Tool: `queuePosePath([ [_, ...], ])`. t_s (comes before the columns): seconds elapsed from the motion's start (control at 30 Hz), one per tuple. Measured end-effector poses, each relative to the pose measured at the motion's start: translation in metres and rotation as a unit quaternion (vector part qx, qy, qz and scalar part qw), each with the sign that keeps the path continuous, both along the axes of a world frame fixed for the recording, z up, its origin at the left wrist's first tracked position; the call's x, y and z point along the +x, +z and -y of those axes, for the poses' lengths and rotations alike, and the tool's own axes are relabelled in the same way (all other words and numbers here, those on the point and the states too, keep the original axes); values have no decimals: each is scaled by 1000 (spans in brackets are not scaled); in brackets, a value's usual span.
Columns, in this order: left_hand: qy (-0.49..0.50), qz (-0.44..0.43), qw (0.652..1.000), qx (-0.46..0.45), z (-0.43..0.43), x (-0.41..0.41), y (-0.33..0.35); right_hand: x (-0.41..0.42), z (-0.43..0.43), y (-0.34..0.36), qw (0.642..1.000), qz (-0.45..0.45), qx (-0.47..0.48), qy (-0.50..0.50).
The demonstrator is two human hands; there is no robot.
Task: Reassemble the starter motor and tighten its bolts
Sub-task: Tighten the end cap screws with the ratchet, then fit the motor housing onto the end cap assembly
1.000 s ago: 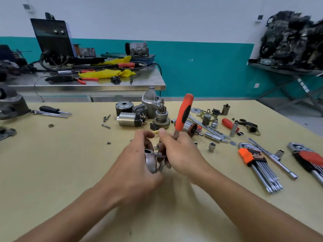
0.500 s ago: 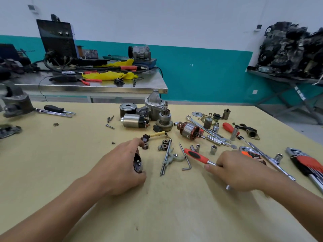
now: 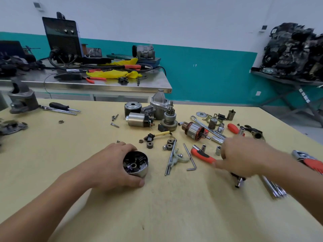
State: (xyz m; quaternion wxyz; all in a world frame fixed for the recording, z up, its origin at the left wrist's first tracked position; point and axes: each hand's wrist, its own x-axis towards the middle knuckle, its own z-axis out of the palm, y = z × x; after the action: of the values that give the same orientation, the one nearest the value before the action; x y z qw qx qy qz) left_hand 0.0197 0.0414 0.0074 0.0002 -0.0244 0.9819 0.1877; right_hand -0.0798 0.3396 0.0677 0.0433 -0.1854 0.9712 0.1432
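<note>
The yellow table (image 3: 70, 154) carries scattered motor parts (image 3: 138, 119); a steel bench (image 3: 104, 85) stands far left against the teal wall (image 3: 209, 75). The left hand (image 3: 111, 166) grips a round cap (image 3: 135, 165); the right hand (image 3: 244, 158) is blurred, grip indeterminate.

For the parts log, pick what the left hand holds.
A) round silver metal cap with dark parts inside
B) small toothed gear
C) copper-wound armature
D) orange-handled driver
A: the left hand curls round the round silver metal cap, whose open side shows dark parts.
</note>
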Motion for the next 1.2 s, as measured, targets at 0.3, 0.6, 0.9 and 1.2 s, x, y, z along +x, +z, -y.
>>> queuePosePath([
  [0.3,34,-80,992,91,3,-3,-11,-54,141,-11,958,21,-120,261],
  [0.6,94,-149,948,264,2,-7,-10,-79,145,-30,947,-57,-168,269],
  [0.9,63,-89,856,505,-19,-1,-8,-10,97,-5,766,97,-569,283],
  [1.2,26,-22,826,562,-34,9,2,-6,74,-12,522,623,-574,-98],
])
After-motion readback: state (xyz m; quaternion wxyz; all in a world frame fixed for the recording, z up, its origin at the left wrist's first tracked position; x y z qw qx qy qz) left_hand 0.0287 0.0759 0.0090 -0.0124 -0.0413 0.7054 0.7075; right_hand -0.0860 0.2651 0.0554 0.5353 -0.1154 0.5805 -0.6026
